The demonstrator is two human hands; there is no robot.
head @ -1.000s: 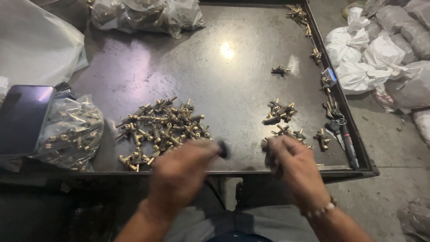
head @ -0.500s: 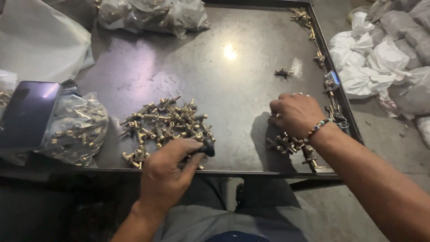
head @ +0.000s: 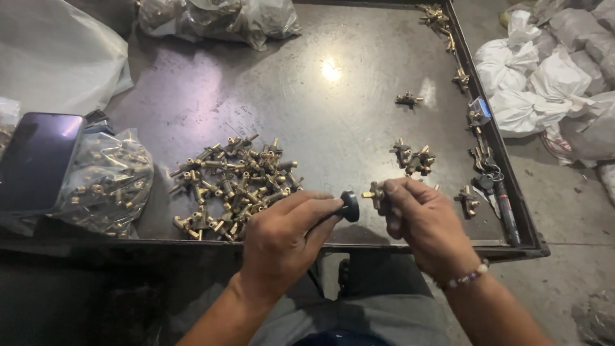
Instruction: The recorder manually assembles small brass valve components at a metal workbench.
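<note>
Fingers (head: 320, 208) of the left hand (head: 285, 243) were closed around a small black knob (head: 350, 205), pinching it between thumb and forefinger just above the near edge of the table (head: 307, 109). Fingers of the right hand (head: 426, 221) were curled shut on a brass valve fitting (head: 373, 193), its stub end pointing at the knob, with a narrow gap between the 2 parts. A beaded bracelet (head: 464, 278) circled the right wrist.

Seen from the head camera, both hands hovered over the front rim of the dark metal table, above the person's lap. A loose heap of brass fittings (head: 234, 182) lay on the table just beyond the left hand. A smaller cluster of fittings (head: 413, 157) sat beyond the right hand, 1 single fitting (head: 466, 201) lay to its right, and another lone fitting (head: 409, 98) rested farther back. More brass pieces (head: 439, 19) lined the table's right rim toward the far corner.

At the left edge, a clear plastic bag of fittings (head: 106, 179) slumped beside a dark phone (head: 35, 160). Further clear bags (head: 218, 19) lay along the far side of the table. A bunch of keys (head: 488, 173) rested against the right rim. White sacks (head: 544, 77) were piled on the concrete floor (head: 564, 256) to the right of the table.
</note>
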